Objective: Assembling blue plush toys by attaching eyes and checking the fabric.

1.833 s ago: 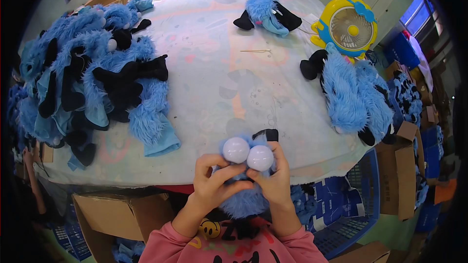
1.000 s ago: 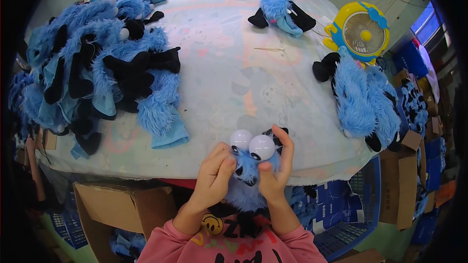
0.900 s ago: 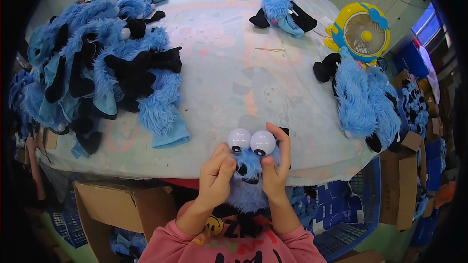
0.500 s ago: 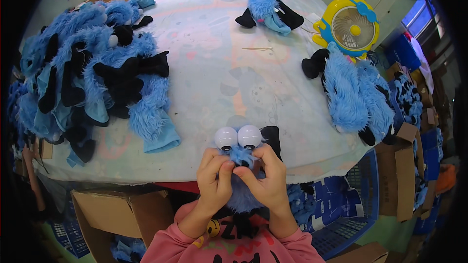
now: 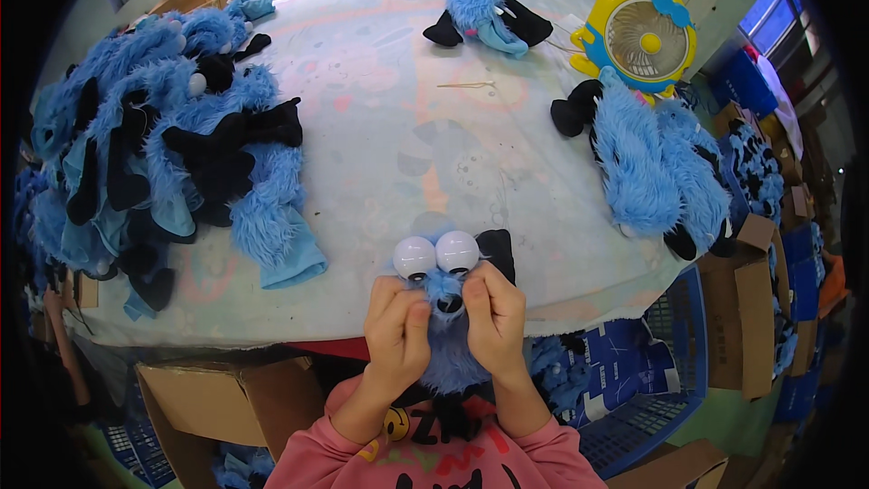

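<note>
A blue furry plush toy (image 5: 453, 358) is held at the near edge of the table, just in front of my chest. It has two big white ball eyes (image 5: 435, 254) with black pupils and a round black nose (image 5: 448, 302). My left hand (image 5: 396, 326) pinches the fur at the left side of its face, below one eye. On the other side my right hand (image 5: 494, 319) grips the fur in the same way, thumb pressed against the fingers. A black fabric part (image 5: 497, 254) sticks up behind my right fingers. My fingertips are partly hidden in the fur.
Blue and black plush skins (image 5: 163, 136) are heaped on the table's left. More plush pieces (image 5: 638, 163) lie at right, near a yellow fan (image 5: 647, 41). Another plush (image 5: 489, 18) and a thin stick (image 5: 466, 85) lie farther back. Cardboard boxes (image 5: 231, 398) and a blue crate (image 5: 692, 353) stand below.
My thumbs have moved apart from over the nose to the sides of the toy's face, and the nose now shows. The whole view has shifted slightly.
</note>
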Motion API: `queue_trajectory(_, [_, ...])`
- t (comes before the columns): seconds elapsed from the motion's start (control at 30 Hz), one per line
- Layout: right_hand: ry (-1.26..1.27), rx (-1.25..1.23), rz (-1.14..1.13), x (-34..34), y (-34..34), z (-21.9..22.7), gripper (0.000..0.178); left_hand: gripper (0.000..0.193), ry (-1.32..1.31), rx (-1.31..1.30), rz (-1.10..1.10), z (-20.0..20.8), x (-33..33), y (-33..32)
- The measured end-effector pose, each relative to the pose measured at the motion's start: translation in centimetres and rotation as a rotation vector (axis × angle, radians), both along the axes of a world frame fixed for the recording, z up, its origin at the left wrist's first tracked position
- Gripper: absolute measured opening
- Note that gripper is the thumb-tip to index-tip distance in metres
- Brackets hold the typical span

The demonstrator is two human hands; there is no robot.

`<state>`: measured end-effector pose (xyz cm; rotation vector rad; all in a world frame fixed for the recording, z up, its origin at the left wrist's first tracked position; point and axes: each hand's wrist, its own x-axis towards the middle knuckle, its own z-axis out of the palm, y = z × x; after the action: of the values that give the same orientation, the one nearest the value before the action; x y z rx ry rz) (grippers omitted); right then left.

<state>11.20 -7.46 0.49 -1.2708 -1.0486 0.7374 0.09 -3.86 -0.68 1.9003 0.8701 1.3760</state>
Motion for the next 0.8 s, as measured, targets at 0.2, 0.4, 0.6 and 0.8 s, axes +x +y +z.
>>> queue_trajectory(0.2, [-0.26, 0.135, -0.025, -0.7, 0.1, -0.5, 0.005, 0.006, -0.108, -0.257, -0.113, 0.9, -0.4, 0.8])
queue_trajectory(0.4, [-0.032, 0.064, 0.041, -0.8, -0.1, -1.3, 0.004, 0.011, -0.13, -0.311, -0.058, 1.4, -0.1, 0.8])
queue_trajectory(0.6, [0.141, -0.002, 0.288, 0.6, -0.6, -2.0, 0.018, 0.014, -0.131, -0.278, -0.034, 0.8, -0.5, 0.9])
queue_trajectory(0.8, [0.373, 0.112, 0.111, 1.0, -0.4, -1.6, 0.028, 0.017, -0.302, -0.334, -0.048, -0.1, -1.3, 1.7])
